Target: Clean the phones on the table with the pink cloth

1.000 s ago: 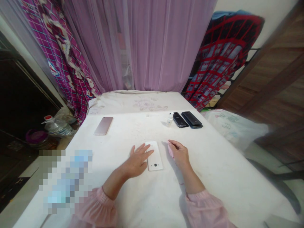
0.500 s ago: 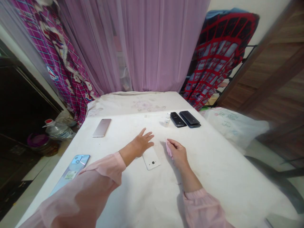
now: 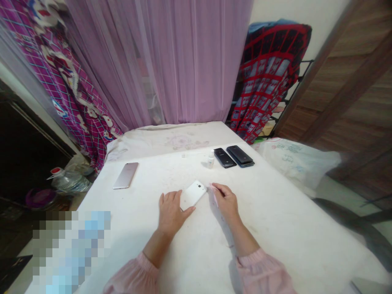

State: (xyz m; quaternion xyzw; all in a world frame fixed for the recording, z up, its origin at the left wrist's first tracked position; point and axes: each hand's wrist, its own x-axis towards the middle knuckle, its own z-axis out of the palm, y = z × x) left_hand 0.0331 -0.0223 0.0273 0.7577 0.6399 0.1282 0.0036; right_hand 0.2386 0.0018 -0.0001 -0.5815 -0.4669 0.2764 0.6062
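Observation:
A white phone (image 3: 194, 193) lies face down and slanted on the white table (image 3: 275, 228), its camera end pointing up and to the right. My left hand (image 3: 171, 210) rests on the phone's near end, fingers spread and flat, thumb along its lower edge. My right hand (image 3: 226, 200) sits just right of the phone, fingers pinched on a small pink cloth (image 3: 214, 196).
A rose-gold phone (image 3: 125, 175) lies at the left. Two dark phones (image 3: 233, 156) and a small white bottle (image 3: 210, 159) stand at the back right. A blurred patch covers something at the table's near left edge. Purple curtains hang behind.
My left hand pulled back from its forward reach and turned the white phone, so its camera end swung from near me to far right. The right hand barely moved.

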